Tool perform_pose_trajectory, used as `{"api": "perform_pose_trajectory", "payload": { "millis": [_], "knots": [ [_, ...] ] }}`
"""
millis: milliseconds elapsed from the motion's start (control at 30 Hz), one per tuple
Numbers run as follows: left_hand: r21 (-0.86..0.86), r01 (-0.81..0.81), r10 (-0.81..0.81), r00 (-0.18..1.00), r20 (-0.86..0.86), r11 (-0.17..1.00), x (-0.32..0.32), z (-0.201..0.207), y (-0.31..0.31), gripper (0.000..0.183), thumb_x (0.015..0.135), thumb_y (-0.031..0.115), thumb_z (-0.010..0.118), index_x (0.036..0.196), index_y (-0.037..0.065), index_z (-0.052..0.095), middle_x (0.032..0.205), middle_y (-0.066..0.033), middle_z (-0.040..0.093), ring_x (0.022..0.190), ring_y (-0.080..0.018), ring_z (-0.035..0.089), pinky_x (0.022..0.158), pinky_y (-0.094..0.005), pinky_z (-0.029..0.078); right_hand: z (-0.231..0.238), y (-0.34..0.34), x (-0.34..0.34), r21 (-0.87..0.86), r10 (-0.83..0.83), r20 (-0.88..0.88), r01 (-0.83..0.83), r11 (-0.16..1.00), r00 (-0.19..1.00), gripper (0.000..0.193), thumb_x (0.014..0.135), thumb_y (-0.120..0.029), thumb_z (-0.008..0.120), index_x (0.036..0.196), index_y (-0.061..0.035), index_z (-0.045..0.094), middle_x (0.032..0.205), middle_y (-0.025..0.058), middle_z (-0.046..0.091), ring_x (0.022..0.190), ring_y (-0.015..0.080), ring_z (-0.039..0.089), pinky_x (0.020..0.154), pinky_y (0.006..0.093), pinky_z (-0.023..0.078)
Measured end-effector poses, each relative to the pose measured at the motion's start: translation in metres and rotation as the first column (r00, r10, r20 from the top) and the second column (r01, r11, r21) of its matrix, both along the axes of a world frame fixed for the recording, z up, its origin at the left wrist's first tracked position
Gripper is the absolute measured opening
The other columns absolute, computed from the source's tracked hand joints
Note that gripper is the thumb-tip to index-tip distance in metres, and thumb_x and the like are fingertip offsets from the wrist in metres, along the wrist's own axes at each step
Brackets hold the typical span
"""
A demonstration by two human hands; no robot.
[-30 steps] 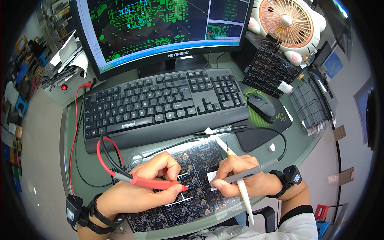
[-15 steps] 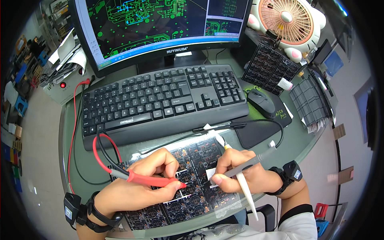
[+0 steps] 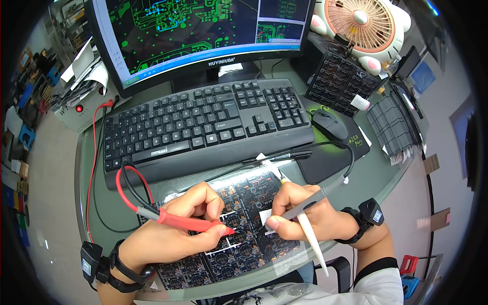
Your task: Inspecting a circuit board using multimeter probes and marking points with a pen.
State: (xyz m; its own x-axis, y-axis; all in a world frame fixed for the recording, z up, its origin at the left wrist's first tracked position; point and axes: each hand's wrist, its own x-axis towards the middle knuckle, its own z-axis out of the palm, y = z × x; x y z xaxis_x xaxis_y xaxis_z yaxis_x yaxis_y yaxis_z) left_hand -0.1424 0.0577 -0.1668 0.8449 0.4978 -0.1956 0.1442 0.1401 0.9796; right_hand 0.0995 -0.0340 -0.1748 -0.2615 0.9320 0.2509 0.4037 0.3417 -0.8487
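Observation:
A panel of black printed circuit boards [image 3: 231, 272] lies on the table under both hands, with rings and small parts repeated across it. My left hand [image 3: 185, 229] pinches a red test probe [image 3: 188, 223], its tip pointing right over the middle of the panel. In my right hand [image 3: 310, 218] is a grey test probe [image 3: 310, 203], held like a pen, its tip down at the panel. A slim white-handled tool [image 3: 311, 241] is also tucked between the right fingers. Whether either probe tip touches the board I cannot tell.
Beyond the hands stands a black keyboard [image 3: 213, 119], with a monitor [image 3: 193, 30] showing a green circuit layout. To the right are a mouse [image 3: 329, 124] on its mat, an upright board panel [image 3: 340, 81], a fan [image 3: 361, 23] and stacked dark boards [image 3: 391, 124]. Probe cables loop at left.
The view has shifted slightly. Both hands keep their probes; the red probe's tip sits slightly higher and farther left, and the grey probe's tip has moved a little.

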Motion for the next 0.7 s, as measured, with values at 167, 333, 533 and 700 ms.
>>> {"api": "perform_pose_trajectory", "payload": {
  "millis": [167,333,533,700],
  "knots": [
    [-0.025,-0.014,0.014,1.000,-0.018,1.000,0.004,0.010,-0.004,0.031,0.083,0.000,0.063,0.106,0.004,0.042,0.102,-0.0050,0.052,0.085,-0.0054,0.048,0.075,-0.0238,0.046,0.005,0.010,-0.004,-0.119,-0.055,-0.142,0.038,0.992,0.988,0.024,0.084,-0.016,0.074,0.079,-0.0059,0.052,0.069,-0.0010,0.055,0.059,0.0041,0.051,0.050,0.0218,0.038],
    [-0.013,-0.035,0.036,0.998,0.059,0.999,0.005,0.004,-0.009,0.063,0.086,-0.002,0.058,0.142,0.001,0.029,0.113,-0.0072,0.056,0.099,-0.0084,0.057,0.082,-0.0259,0.048,0.018,0.035,-0.032,-0.130,0.044,-0.190,-0.069,0.989,0.981,0.025,0.090,-0.022,0.066,0.097,-0.0018,0.053,0.079,0.0081,0.062,0.072,0.0187,0.064,0.064,0.0316,0.050],
    [-0.075,-0.076,0.080,0.996,0.050,0.994,-0.005,-0.001,-0.006,0.027,0.087,0.004,0.063,0.108,0.003,0.045,0.103,-0.0065,0.058,0.097,-0.0114,0.056,0.085,-0.0287,0.047,0.054,0.029,0.008,-0.283,0.211,-0.125,-0.238,0.929,0.970,0.022,0.098,-0.024,0.054,0.097,-0.0018,0.057,0.080,0.0068,0.068,0.065,0.0126,0.065,0.058,0.0266,0.052],
    [-0.014,-0.012,0.013,0.999,0.040,1.000,0.004,0.002,-0.001,0.021,0.087,0.009,0.064,0.096,0.005,0.044,0.096,-0.0058,0.058,0.091,-0.0107,0.054,0.082,-0.0288,0.045,0.027,0.008,0.057,0.029,-0.105,0.615,0.111,0.993,0.781,0.026,0.086,-0.023,0.067,0.099,-0.0036,0.057,0.078,0.0173,0.065,0.071,0.0367,0.066,0.061,0.0413,0.053]
  ]
}}
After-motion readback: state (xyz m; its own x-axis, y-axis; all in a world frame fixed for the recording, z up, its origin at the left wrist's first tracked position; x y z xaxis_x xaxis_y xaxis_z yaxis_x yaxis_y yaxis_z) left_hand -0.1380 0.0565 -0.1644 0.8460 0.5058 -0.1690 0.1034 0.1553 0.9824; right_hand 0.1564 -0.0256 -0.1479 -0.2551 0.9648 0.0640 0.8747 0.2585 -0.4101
